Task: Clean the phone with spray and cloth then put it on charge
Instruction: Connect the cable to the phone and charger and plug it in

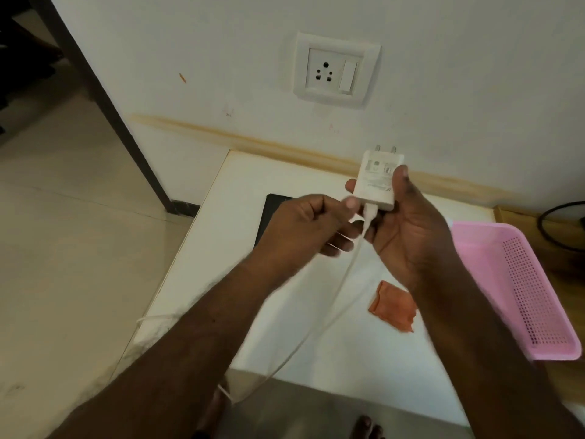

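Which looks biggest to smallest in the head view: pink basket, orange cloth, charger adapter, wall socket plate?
1. Pink basket
2. Wall socket plate
3. Orange cloth and charger adapter look alike; the adapter is raised nearer the camera in the right hand, so unranked.

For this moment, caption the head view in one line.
Right hand holds white charger adapter, left hand pinches its cable plug, below the wall socket.

Arms: both forearms bare to the frame's lower edge, no sleeves showing.
Left hand (304, 223): bare, no ring or glove visible.
Right hand (408, 223): bare, no ring or wristband.
Feet: bare toes (365, 426), apparently unshod, partly cropped.
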